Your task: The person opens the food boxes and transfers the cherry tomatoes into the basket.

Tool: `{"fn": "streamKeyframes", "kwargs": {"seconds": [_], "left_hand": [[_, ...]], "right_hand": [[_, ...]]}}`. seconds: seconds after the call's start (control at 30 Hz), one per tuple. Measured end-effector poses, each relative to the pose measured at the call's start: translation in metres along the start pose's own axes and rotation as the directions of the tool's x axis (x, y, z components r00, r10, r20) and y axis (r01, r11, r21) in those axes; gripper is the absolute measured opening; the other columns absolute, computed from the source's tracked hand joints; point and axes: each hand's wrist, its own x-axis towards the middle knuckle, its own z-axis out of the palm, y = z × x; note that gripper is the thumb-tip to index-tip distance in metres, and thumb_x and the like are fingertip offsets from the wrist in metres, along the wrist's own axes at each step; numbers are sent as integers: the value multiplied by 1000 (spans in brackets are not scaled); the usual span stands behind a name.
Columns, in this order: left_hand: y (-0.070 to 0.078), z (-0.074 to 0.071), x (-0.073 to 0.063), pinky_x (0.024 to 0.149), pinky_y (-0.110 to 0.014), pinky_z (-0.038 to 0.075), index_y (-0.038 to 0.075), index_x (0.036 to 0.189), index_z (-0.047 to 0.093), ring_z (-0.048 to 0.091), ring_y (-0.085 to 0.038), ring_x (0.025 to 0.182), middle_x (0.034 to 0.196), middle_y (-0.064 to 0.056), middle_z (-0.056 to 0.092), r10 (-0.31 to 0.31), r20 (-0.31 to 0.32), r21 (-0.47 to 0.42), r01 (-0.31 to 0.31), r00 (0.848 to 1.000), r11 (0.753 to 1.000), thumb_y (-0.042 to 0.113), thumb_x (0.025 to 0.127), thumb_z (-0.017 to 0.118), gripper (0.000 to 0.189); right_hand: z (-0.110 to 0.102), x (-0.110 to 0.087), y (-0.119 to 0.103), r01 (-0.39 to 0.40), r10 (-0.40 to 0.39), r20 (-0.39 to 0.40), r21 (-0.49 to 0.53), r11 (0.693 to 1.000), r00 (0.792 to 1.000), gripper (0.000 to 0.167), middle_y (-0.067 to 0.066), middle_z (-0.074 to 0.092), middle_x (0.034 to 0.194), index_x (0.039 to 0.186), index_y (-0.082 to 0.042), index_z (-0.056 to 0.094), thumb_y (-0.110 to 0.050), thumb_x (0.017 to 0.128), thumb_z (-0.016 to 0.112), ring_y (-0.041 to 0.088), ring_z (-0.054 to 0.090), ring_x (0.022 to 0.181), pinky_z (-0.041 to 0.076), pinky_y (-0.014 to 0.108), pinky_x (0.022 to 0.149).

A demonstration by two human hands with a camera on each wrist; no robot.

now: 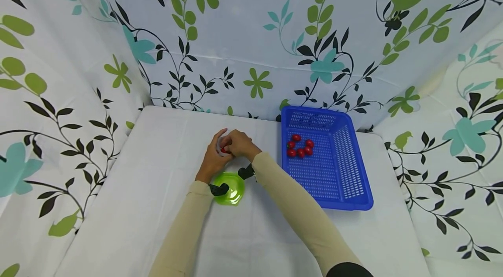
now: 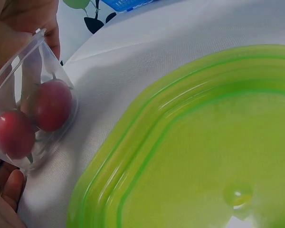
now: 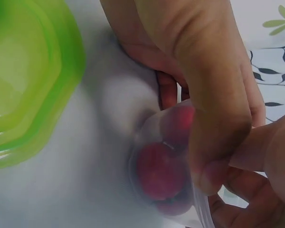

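My left hand [image 1: 213,160] holds a small clear plastic container [image 2: 61,135], thumb at the rim and fingers behind. Red cherry tomatoes [image 3: 160,172] with green stems show through its wall. From the other side, my right hand [image 1: 240,144] curls over the mouth, its fingers reaching in and pinching at a tomato. Its fingertips are partly hidden behind my left thumb in the right wrist view. Close below both hands, a shallow translucent green plastic dish [image 1: 232,187] with an angular stepped rim lies on the table, partly overlapped by the left wrist's dark attachment.
To the right stands a blue perforated plastic basket [image 1: 346,161], with several more cherry tomatoes [image 1: 301,153] grouped on its left side. A white cloth covers the table [image 1: 157,181]. Curtains [image 1: 251,50] with a leaf and bird print hang behind and at both sides.
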Motion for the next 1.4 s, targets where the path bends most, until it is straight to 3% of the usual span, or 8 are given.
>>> {"fn": "streamKeyframes", "kwargs": {"seconds": [0.1, 0.2, 0.33, 0.43, 0.57, 0.8, 1.07, 1.4], "left_hand": [[0, 1, 0, 125, -57, 36, 14, 166, 34, 48, -40, 144, 159, -22, 51, 1, 7, 13, -1, 1000, 1000, 4, 92, 79, 87], [-1, 2, 1, 124, -58, 38, 14, 166, 34, 49, -41, 144, 158, -22, 51, 1, 10, 33, -1, 1000, 999, 6, 93, 79, 87], [-17, 6, 8, 126, -63, 33, 18, 167, 32, 45, -42, 150, 161, -20, 49, -12, -13, 44, 12, 1000, 999, 9, 93, 80, 89], [-30, 8, 13, 128, -65, 28, 21, 167, 31, 41, -39, 153, 164, -17, 47, -22, -27, 44, 23, 999, 999, 12, 93, 81, 90], [-36, 7, 14, 127, -64, 31, 24, 167, 33, 43, -37, 151, 163, -13, 48, -21, -31, 57, 23, 999, 998, 15, 93, 82, 90], [-36, 5, 14, 127, -60, 33, 26, 166, 33, 45, -33, 150, 162, -10, 48, -29, -28, 80, 31, 999, 996, 18, 92, 83, 90], [-36, 5, 13, 128, -60, 33, 26, 166, 33, 45, -34, 150, 162, -10, 50, -41, -31, 70, 43, 999, 997, 17, 92, 83, 90], [-33, 6, 13, 130, -65, 22, 29, 166, 33, 29, -35, 162, 173, -9, 35, -58, -53, 128, 64, 997, 990, 26, 90, 86, 93]], "right_hand": [[-3, 1, 2, 20, -21, 36, 23, 1000, 999, 19, 1, 79, 120, 115, -15, 82, -10, 103, 68, 22, 68, 113, 43, 59, 119], [-8, -1, 5, 60, -64, 65, 68, 996, 996, 21, 4, 78, 123, 119, -11, 81, -10, 103, 68, 19, 67, 110, 55, 38, 103], [-14, -4, 8, 81, -98, 91, 177, 981, 991, 22, 8, 77, 127, 122, -7, 80, -7, 103, 68, 19, 67, 112, 54, 25, 88], [-17, -7, 9, 75, -103, 110, 236, 969, 989, 25, 10, 76, 129, 124, -6, 79, -7, 101, 71, 22, 68, 116, 56, 26, 90], [-18, -8, 12, 79, -115, 121, 264, 961, 986, 29, 10, 77, 128, 127, -6, 78, -7, 98, 75, 25, 70, 120, 59, 30, 96], [-16, -12, 12, 78, -109, 90, 300, 951, 990, 27, 9, 78, 125, 124, -7, 79, -6, 96, 77, 24, 71, 120, 59, 32, 97], [-18, -17, 12, 76, -79, 0, 258, 963, 997, 28, 1, 79, 121, 123, -14, 81, -10, 96, 79, 20, 71, 113, 59, 35, 97], [-29, -27, 13, 123, -107, -80, 236, 964, 991, 30, 3, 79, 119, 127, -10, 79, -10, 96, 78, 20, 72, 109, 62, 32, 90]]}}
